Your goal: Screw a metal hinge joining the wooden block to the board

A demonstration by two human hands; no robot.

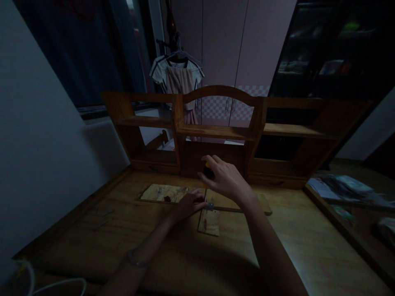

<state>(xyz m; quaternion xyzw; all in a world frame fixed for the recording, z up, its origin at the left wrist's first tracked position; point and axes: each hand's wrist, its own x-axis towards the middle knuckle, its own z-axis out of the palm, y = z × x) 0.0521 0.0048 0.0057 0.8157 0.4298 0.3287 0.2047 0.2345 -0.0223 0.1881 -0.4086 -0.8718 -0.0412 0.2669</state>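
My right hand (226, 176) is wrapped round the black and yellow handle of a screwdriver (208, 170). Its thin shaft points down to a small metal bracket (210, 206). The bracket lies where a short wooden piece (210, 223) meets a long wooden board (226, 199). Beside the shaft's lower end, my left hand (189, 204) has its fingers bent, with thumb and fingertips closed at the bracket's left edge. Those fingers hide the screwdriver's tip and any screw under it.
A wooden shelf unit (216, 132) stands along the back of the wooden tabletop (148, 246). Small thin pieces (101, 224) lie at the left. A white cable (61, 282) is at the lower left. Papers and bags (348, 185) fill a lower surface at the right.
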